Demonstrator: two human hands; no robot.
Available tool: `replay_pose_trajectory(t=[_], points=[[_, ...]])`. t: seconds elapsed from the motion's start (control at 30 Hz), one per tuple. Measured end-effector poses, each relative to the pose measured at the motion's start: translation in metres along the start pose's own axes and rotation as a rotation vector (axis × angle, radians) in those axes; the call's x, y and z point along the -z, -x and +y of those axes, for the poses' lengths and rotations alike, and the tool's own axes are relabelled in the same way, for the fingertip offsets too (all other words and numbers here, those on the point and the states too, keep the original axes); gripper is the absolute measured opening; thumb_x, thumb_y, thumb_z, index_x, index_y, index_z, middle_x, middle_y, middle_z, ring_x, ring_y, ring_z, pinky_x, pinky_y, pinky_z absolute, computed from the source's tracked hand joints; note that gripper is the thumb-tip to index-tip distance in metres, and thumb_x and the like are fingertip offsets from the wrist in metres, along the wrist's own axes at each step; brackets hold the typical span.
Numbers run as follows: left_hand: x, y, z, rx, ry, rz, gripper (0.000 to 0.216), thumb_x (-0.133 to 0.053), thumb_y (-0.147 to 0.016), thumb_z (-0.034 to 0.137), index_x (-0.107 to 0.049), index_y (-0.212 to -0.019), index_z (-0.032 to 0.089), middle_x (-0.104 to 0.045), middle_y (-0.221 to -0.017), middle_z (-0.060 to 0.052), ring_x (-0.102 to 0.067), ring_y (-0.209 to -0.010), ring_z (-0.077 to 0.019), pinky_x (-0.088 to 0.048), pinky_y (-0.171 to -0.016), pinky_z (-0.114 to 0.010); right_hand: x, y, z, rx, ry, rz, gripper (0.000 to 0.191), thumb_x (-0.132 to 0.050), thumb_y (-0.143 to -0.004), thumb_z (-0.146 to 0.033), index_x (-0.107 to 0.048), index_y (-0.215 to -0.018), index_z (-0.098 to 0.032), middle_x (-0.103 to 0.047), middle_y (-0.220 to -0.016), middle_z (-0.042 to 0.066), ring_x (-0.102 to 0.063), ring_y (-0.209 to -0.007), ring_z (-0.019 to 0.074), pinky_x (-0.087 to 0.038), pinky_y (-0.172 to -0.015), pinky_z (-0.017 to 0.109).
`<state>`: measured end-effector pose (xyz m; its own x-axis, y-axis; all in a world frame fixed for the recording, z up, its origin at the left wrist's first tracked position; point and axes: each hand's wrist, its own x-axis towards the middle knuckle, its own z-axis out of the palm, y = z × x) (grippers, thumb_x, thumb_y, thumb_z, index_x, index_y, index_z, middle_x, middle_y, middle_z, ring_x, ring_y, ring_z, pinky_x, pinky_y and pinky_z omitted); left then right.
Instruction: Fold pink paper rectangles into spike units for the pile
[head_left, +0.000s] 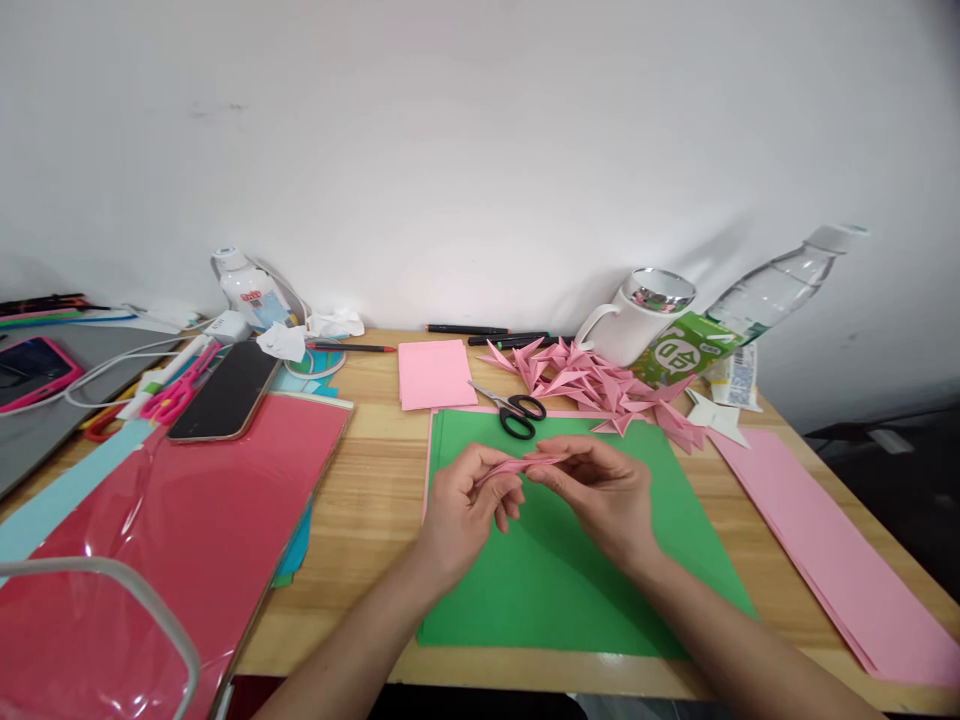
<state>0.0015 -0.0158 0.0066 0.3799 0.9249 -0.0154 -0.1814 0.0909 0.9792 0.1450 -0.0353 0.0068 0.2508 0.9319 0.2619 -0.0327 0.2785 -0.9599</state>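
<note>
A narrow folded piece of pink paper (517, 465) is stretched between my two hands, above the green paper sheets (577, 580). My left hand (469, 500) pinches its left end between thumb and fingers. The other end is gripped by my right hand (600, 490); the fingers hide part of the folds. Just beyond my hands, black-handled scissors (517, 415) lie at the top edge of the green sheets. A stack of square pink paper (435, 375) sits behind to the left. Many pointed folded pink paper pieces (570, 375) are heaped behind to the right.
Left lie a red sheet pack (285, 470), a phone (225, 390), pink scissors (180, 385) and a white bottle (251, 290). A white mug (637, 315), green carton (686, 350) and tilted water bottle (780, 285) stand back right. Pink strips (832, 550) lie right.
</note>
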Motion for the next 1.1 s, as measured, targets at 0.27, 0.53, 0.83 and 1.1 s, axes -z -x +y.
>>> replay_pose_trajectory(t=[0.27,0.53,0.83,1.1], points=[[0.001,0.001,0.004,-0.028,-0.033,-0.028,0.025,-0.057,-0.081,0.039,-0.054,-0.077,0.015,-0.055,-0.058,0.002,-0.05,-0.046,-0.0073,-0.038,-0.04,-0.017,0.002,-0.001,0.001,-0.033,-0.012,-0.019,0.016,-0.077,-0.062,-0.017,-0.071,-0.076,-0.022,-0.073,-0.07,0.001,-0.069,-0.063,0.0156,-0.059,-0.06,0.024],[0.005,-0.001,0.007,0.038,0.078,-0.076,0.028,-0.06,-0.078,0.041,-0.054,-0.078,0.014,-0.063,-0.064,-0.002,-0.052,-0.041,-0.0073,-0.038,-0.034,-0.017,0.017,-0.011,0.007,-0.153,-0.106,-0.228,0.018,-0.068,-0.076,-0.03,-0.071,-0.092,-0.023,-0.073,-0.072,0.002,-0.066,-0.058,0.0132,-0.057,-0.059,0.027],[0.002,-0.002,-0.001,0.215,0.042,-0.037,0.031,-0.068,-0.071,0.04,-0.05,-0.076,0.014,-0.064,-0.063,-0.002,-0.061,-0.045,-0.0139,-0.052,-0.043,-0.027,0.008,-0.011,0.005,-0.199,-0.009,-0.237,0.019,-0.077,-0.065,-0.024,-0.071,-0.083,-0.02,-0.069,-0.067,0.001,-0.063,-0.055,0.0117,-0.055,-0.054,0.023],[0.003,-0.002,-0.001,0.146,0.02,-0.047,0.031,-0.062,-0.076,0.044,-0.057,-0.08,0.013,-0.065,-0.065,-0.002,-0.066,-0.057,-0.0167,-0.056,-0.055,-0.029,0.012,-0.012,0.007,-0.033,0.1,-0.248,0.008,-0.072,-0.071,-0.022,-0.07,-0.079,-0.022,-0.067,-0.072,0.001,-0.063,-0.061,0.0126,-0.055,-0.057,0.024]])
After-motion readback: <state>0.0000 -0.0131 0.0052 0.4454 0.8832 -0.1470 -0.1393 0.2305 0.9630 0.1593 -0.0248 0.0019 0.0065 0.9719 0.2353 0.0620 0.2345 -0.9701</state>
